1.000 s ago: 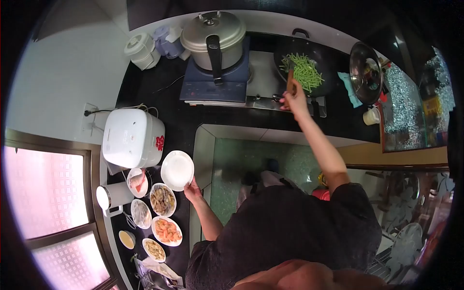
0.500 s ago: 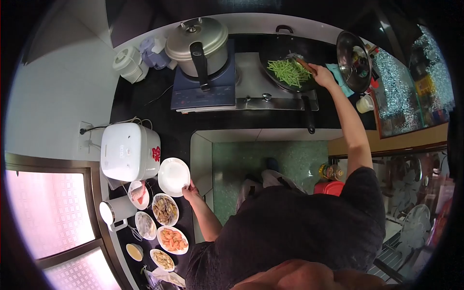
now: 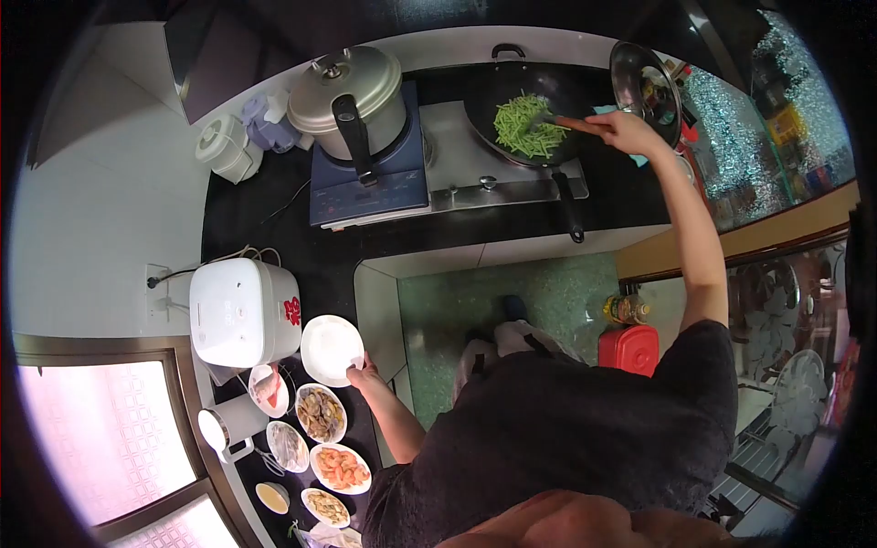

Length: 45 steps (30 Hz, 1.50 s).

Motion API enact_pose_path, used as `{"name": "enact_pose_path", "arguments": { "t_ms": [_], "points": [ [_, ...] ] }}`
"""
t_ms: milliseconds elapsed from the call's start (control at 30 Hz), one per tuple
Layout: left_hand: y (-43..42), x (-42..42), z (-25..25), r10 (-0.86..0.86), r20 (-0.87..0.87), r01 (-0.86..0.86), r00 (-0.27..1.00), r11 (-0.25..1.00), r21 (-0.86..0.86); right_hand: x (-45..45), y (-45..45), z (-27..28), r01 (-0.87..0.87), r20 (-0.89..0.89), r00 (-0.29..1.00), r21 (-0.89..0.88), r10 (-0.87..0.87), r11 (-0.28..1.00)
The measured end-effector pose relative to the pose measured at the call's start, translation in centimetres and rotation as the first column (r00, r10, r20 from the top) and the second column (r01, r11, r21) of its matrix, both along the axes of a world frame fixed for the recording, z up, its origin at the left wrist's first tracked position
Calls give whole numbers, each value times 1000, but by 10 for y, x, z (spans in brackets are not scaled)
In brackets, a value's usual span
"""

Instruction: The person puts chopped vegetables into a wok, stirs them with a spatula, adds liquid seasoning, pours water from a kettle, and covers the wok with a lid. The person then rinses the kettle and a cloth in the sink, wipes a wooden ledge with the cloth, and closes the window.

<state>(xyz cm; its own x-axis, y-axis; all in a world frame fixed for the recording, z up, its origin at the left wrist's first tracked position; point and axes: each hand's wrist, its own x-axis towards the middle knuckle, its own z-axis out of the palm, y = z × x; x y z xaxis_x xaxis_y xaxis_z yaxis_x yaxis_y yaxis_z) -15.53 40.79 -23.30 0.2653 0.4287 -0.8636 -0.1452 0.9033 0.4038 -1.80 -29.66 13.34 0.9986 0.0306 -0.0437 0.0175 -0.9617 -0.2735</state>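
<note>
My right hand is closed around the wooden handle of a spatula, whose dark head rests against chopped green beans in a black wok on the stove. At the left counter, my left hand grips the near right rim of a white plate. Nothing lies on this plate. Just below it are dishes of mussels or clams and shrimp.
A pressure cooker stands on an induction cooktop left of the wok. The wok's handle juts over the counter edge. A white rice cooker, a mug and a propped lid are nearby. A red bin stands on the floor.
My right hand has drawn the spatula a little to the right, and the beans sit in a taller heap. My left hand still holds the plate. The whole view has shifted slightly.
</note>
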Motion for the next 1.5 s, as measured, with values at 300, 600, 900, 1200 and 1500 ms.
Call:
{"name": "enact_pose_path", "arguments": {
  "t_ms": [300,600,900,1200,1500],
  "points": [
    [-2,0,0,-52,-75,57,996,996,64,-3,28,-19,250,-60,965,-106,-257,963],
    [2,-3,-12,-31,-3,31,1000,997,66,13,-21,-35,686,-412,723,333,-555,647],
    [-18,3,-1,7,-120,5,993,995,96,37,-42,-75,610,-383,763,693,-521,384],
    [-29,-4,5,20,17,-23,1000,974,225,77,-54,-124,436,-235,898,602,-373,669],
    [-29,-12,-14,-18,11,16,1000,990,141,73,-36,-120,-71,36,997,-42,72,997]
  ]
}}
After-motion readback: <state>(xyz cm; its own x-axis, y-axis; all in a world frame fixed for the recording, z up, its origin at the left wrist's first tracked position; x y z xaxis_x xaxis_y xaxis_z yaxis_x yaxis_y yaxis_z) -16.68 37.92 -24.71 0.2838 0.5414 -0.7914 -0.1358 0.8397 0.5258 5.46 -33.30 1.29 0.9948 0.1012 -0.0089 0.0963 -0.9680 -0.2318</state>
